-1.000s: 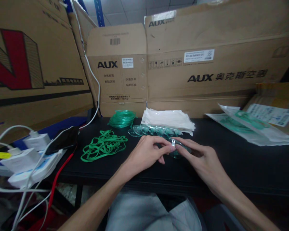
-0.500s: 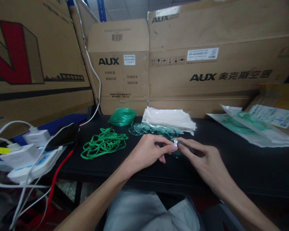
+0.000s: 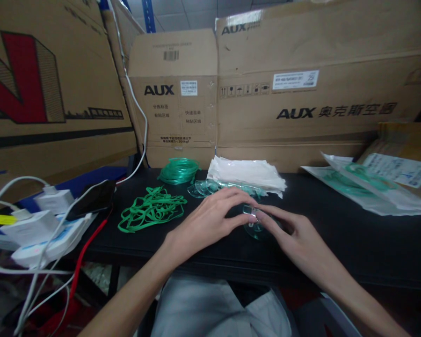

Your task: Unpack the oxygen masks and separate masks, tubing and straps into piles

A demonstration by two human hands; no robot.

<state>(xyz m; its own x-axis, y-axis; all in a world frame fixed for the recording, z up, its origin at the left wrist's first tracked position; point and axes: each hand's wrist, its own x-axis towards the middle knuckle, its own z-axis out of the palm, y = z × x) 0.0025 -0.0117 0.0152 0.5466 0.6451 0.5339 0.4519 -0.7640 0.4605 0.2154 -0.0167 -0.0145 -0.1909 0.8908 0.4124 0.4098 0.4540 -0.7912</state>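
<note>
- Mask — clear, green-tinted — is set on the black table, between both hands and touched by each.
- Left hand is laid over its left edge, fingers spread.
- Right hand is reached in from the right, one fingertip pressed on the metal clip; a pinch cannot be confirmed.

Single head-worn view: the counter is seen forward and downward at close range; the left hand and right hand are framed centrally.
</note>
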